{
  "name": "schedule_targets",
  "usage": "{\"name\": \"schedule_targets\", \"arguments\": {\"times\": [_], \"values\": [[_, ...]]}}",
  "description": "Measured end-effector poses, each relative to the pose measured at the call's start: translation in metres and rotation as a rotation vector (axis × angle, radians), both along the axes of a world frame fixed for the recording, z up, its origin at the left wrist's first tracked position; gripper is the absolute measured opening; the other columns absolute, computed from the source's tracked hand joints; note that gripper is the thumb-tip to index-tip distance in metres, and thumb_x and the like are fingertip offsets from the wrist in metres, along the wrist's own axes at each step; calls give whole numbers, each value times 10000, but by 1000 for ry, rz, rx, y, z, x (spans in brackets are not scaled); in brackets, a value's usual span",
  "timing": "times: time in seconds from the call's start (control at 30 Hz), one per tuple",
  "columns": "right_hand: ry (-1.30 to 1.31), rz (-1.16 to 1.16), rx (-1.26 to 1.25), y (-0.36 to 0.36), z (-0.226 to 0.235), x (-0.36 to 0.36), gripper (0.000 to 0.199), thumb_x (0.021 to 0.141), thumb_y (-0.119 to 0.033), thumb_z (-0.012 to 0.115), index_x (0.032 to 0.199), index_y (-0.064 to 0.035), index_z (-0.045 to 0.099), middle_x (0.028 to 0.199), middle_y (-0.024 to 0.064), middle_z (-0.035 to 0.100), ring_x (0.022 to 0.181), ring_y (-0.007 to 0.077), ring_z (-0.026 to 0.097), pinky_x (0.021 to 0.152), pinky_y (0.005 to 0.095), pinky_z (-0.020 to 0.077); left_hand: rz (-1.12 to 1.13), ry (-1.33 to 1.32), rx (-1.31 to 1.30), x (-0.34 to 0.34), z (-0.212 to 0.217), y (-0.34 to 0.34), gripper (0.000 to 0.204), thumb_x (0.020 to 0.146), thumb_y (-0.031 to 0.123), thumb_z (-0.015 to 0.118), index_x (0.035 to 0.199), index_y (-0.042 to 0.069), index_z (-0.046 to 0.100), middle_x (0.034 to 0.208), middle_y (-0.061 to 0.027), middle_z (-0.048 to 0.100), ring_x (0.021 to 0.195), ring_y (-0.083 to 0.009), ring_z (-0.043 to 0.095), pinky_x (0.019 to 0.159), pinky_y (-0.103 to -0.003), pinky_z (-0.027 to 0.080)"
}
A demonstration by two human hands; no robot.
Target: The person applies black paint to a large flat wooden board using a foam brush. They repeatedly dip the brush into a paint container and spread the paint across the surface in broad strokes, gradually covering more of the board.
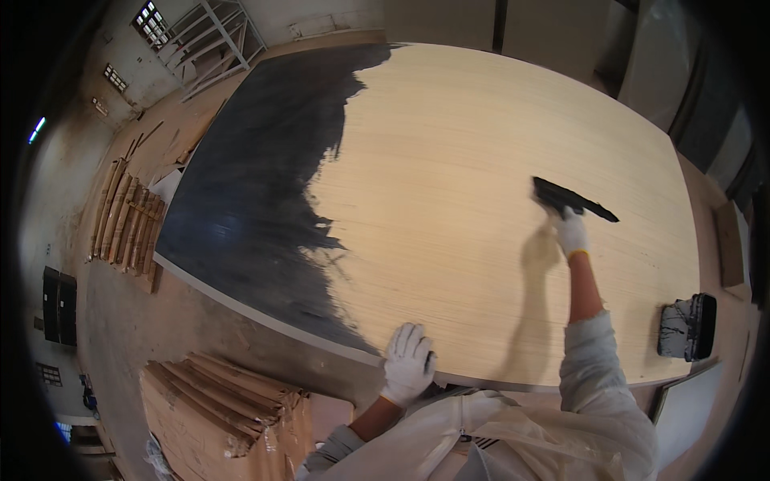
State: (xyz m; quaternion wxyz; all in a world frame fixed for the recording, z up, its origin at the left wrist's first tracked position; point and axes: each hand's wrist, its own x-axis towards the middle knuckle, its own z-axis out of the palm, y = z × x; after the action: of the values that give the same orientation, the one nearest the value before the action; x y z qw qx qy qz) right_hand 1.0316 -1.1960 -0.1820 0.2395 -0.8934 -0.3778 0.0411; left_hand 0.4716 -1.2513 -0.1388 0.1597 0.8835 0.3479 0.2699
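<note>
Right hand: the gloved right hand (570, 231) is stretched out over the far right part of the board, fingers closed round the handle of a black scraper (571, 198).
Left hand: the gloved left hand (409, 362) lies open, palm down and fingers spread, on the board's near edge; it holds nothing.
Scraper: a wide flat blade, resting on bare wood, well apart from the dark patch.
Board: a large pale wooden board (481, 200); its left part is coated dark grey-black (249, 184), with a ragged border running from the far edge down to the near edge just left of the left hand.
Tray: a black tray (688, 327) with smeared grey stuff sits on the board's near right corner, near the right elbow.
Floor left: strips of wood (128, 224) lie in a row beside the board.
Near left: a stack of brown sheets (224, 409) stands below the board's edge.
In the way: nothing lies on the bare wood between the scraper and the dark patch.
</note>
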Motion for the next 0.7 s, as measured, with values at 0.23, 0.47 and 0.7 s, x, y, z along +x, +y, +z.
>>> {"name": "schedule_targets", "arguments": {"times": [0.23, 0.47, 0.7], "values": [[249, 276, -45, 293, -7, -300, 480, 1171, -303, 311, 1372, -10, 632, 1361, 265, 702, 1234, 413, 697, 1047, 530, 543, -252, -46, -91, -1, -10, 27, 423, 871, 211, 740, 1229, 4, 654, 1411, -246, 597, 1414, -469, 517, 1245, -609, 376], [417, 382, -172, 371, 88, -456, 522, 1113, -285, 366, 1554, -62, 534, 1479, 296, 650, 1403, 459, 613, 1177, 532, 483, -208, -44, -201, -15, -22, 25, 533, 838, 251, 693, 1249, -83, 637, 1324, -257, 618, 1433, -496, 505, 1257, -634, 351], [203, -89, -225, 297, 8, -140, 427, 1135, -382, 424, 1300, -131, 728, 1391, 68, 735, 1268, 303, 683, 1069, 469, 545, -328, 23, 0, -6, -40, 33, 462, 822, 245, 699, 1197, -22, 657, 1463, -247, 589, 1436, -453, 521, 1227, -619, 402]]}}
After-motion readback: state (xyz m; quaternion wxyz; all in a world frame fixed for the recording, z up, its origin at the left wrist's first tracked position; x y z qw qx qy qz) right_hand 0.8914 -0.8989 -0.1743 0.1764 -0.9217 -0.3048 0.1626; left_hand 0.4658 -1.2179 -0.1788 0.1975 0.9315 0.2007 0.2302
